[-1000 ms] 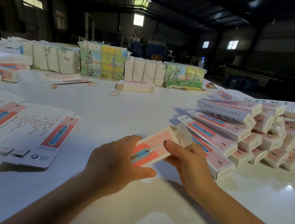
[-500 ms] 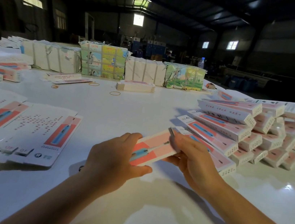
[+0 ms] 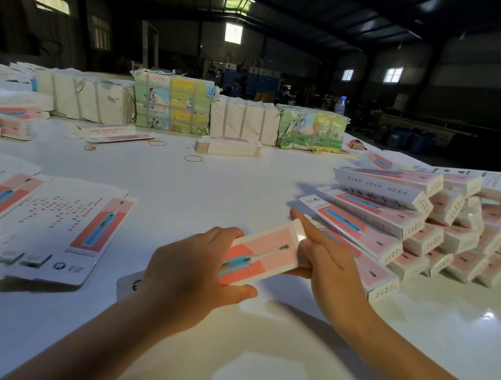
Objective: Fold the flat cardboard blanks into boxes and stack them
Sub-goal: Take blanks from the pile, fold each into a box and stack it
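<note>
Left hand gripping the near end of a pink box above the white worktop, right hand pinching its far end (flap blurred), stacked boxes at two o'clock, flat blanks at nine, cut off.

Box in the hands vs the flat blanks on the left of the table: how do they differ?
The box is folded up into a narrow sleeve; the flat blanks lie spread open, several panels wide. The box is held off the table between the left hand and right hand; the blanks rest on the table, untouched. Both carry the same pink and blue toothbrush print.
</note>
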A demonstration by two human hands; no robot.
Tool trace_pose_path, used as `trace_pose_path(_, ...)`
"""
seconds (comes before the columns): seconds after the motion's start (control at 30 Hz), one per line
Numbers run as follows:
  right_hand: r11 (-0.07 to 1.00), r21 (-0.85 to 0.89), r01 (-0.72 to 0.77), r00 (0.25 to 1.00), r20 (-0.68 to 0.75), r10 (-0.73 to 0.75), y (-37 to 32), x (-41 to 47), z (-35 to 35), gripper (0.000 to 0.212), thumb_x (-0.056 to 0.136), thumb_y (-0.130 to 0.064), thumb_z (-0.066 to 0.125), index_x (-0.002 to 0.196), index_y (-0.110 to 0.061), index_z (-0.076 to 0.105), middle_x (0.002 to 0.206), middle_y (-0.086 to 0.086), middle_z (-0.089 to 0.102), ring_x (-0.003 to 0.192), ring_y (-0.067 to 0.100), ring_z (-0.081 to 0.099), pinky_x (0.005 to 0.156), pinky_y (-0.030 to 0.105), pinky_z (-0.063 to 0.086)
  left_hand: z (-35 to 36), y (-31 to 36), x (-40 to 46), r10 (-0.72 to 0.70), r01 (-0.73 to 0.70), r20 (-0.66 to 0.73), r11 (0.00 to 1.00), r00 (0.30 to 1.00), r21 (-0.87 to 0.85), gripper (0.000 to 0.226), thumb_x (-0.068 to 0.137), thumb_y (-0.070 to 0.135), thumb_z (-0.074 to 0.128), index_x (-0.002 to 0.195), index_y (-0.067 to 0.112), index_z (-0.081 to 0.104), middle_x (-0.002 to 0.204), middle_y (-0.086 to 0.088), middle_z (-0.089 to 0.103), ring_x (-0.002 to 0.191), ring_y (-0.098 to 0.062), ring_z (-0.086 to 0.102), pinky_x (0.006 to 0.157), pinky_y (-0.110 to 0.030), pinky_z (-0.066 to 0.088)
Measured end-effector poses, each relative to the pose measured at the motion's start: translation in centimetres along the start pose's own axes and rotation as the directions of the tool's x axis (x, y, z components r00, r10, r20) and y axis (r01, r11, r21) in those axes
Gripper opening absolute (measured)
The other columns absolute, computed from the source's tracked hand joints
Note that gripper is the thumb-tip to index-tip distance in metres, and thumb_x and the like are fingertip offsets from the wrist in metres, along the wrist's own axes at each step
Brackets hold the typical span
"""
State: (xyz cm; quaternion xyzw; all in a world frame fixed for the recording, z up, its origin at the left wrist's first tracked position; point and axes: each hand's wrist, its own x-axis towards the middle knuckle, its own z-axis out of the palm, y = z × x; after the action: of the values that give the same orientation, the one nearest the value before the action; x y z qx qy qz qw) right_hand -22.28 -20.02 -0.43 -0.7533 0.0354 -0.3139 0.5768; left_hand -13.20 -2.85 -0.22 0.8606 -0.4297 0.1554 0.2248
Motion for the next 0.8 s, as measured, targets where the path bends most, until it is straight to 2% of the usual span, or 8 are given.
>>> trace_pose_path(0.13,0.981,-0.146,0.132,0.991,-0.01,-0.135,-0.3,-0.4,0.2,0.038,0.092,-0.012,0.033,0.093,-0.036,0.062,0.068,-0.01,0.066,0.069,0.002,0.063,0.061,0.007,0.046,0.0,0.2,-0.1,0.007,-0.007,-0.006,1.0,1.0,0.01,0.07,0.073,0.07,0.055,0.13,0.041,0.029,0.125,0.022,0.05,0.103,-0.003,0.056,0.081,-0.019,0.046)
trace_pose_path(0.23,0.918,-0.323,0.23,0.967,-0.033,-0.254,-0.3,-0.6,0.2,0.035,0.088,-0.02,0.032,0.095,-0.029,0.064,0.067,0.005,0.061,0.07,0.01,0.058,0.057,0.015,0.042,0.0,0.5,-0.1,0.013,-0.012,-0.024,1.0,1.0,0.023,0.073,0.072,0.071,0.054,0.132,0.038,0.029,0.126,0.021,0.05,0.104,-0.004,0.056,0.081,-0.019,0.046)
trace_pose_path(0.33,0.841,-0.461,0.284,0.953,0.038,-0.301,-0.3,-0.8,0.1,0.048,0.09,-0.041,0.027,0.105,-0.012,0.062,0.072,-0.006,0.061,0.078,0.005,0.057,0.062,0.012,0.041,0.1,0.8,-0.1,0.016,-0.014,-0.043,0.999,0.999,0.042,0.077,0.07,0.074,0.05,0.133,0.036,0.031,0.126,0.02,0.051,0.104,-0.005,0.057,0.081,-0.017,0.045)
trace_pose_path(0.5,0.819,-0.519,0.244,0.969,0.094,-0.229,-1.0,-1.1,0.7,0.023,0.086,-0.054,0.044,0.105,-0.042,0.047,0.087,-0.025,0.061,0.084,-0.004,0.058,0.068,0.006,0.041,0.2,0.8,0.0,0.013,-0.007,-0.066,0.997,0.998,0.08,0.077,0.071,0.075,0.046,0.134,0.035,0.03,0.125,0.019,0.051,0.101,-0.006,0.056,0.081,-0.015,0.044)
trace_pose_path(0.57,0.815,-0.531,0.23,0.973,0.12,-0.197,-0.9,-1.3,0.8,0.05,0.083,-0.051,0.051,0.129,-0.032,0.044,0.101,-0.024,0.061,0.093,-0.006,0.056,0.077,0.007,0.041,0.2,0.9,0.0,0.015,-0.008,-0.069,0.994,0.998,0.105,0.075,0.072,0.076,0.044,0.134,0.035,0.03,0.124,0.019,0.051,0.102,-0.006,0.056,0.08,-0.015,0.044)
trace_pose_path(0.67,0.863,-0.474,0.176,0.982,0.144,-0.121,-0.7,-1.3,0.9,0.074,0.083,-0.045,0.064,0.143,-0.018,0.031,0.127,-0.008,0.058,0.115,0.008,0.055,0.097,0.031,0.046,0.1,0.9,0.0,0.009,-0.002,-0.063,0.993,0.998,0.119,0.072,0.073,0.076,0.045,0.132,0.036,0.033,0.12,0.019,0.053,0.1,-0.006,0.057,0.079,-0.018,0.046)
trace_pose_path(0.73,0.89,-0.431,0.15,0.98,0.183,-0.076,-0.6,-1.2,1.0,0.078,0.085,-0.039,0.065,0.147,-0.02,0.023,0.137,-0.006,0.052,0.123,0.012,0.051,0.102,0.039,0.043,-0.1,0.6,0.2,0.005,0.002,-0.058,0.993,0.998,0.12,0.07,0.073,0.075,0.048,0.131,0.037,0.034,0.12,0.019,0.054,0.099,-0.006,0.057,0.077,-0.018,0.046)
trace_pose_path(0.8,0.898,-0.414,0.146,0.974,0.218,-0.058,-0.4,-0.9,0.8,0.086,0.086,-0.036,0.064,0.15,-0.034,0.008,0.148,-0.018,0.035,0.132,0.004,0.04,0.108,0.031,0.037,-0.2,-0.1,0.3,-0.005,0.009,-0.03,0.993,1.0,0.117,0.068,0.073,0.073,0.052,0.128,0.037,0.035,0.121,0.019,0.055,0.101,-0.007,0.057,0.078,-0.019,0.046)
